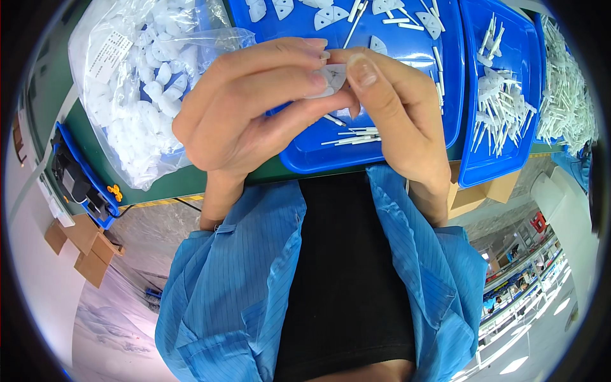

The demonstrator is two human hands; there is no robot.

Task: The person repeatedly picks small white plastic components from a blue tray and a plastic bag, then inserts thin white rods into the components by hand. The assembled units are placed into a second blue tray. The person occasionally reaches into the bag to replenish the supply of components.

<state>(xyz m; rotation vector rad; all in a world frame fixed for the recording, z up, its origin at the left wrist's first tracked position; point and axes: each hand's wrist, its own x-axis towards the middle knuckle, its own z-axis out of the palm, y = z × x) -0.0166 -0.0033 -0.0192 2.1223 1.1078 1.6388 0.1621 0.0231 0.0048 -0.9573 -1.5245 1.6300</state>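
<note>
Hands: left hand [245, 108] and right hand [394, 111] meet close under the camera, above the near rim of the middle blue tray [305, 159].
Left hand state: fingers curled and pressed together, thumb and fingertips pinching a small white plastic piece [332, 77].
Right hand state: thumb [363, 70] pressed onto the same piece from the other side, remaining fingers folded behind it; what they hold besides cannot be told.
Piece location: between both hands' fingertips, lifted clear of the tray, mostly hidden by the fingers.
Doing it well: a judgement only, but the piece looks thin and slippery, so a firm pinch near its edges and keeping it over the tray would catch any drop.
Loose parts below: thin white plastic sticks [353, 137] lie on the tray floor just beneath the hands; white fan-shaped pieces [328, 16] lie farther back.
Right side: second blue tray [474, 172] heaped with white sticks, touching the first.
Left side: clear bag of white pieces [137, 95] just beside the left hand.
Edges: green bench edge [159, 184] runs close under the wrists.
Open room: little sideways; free space lies mainly toward the body, over the blue sleeves [235, 280].
</note>
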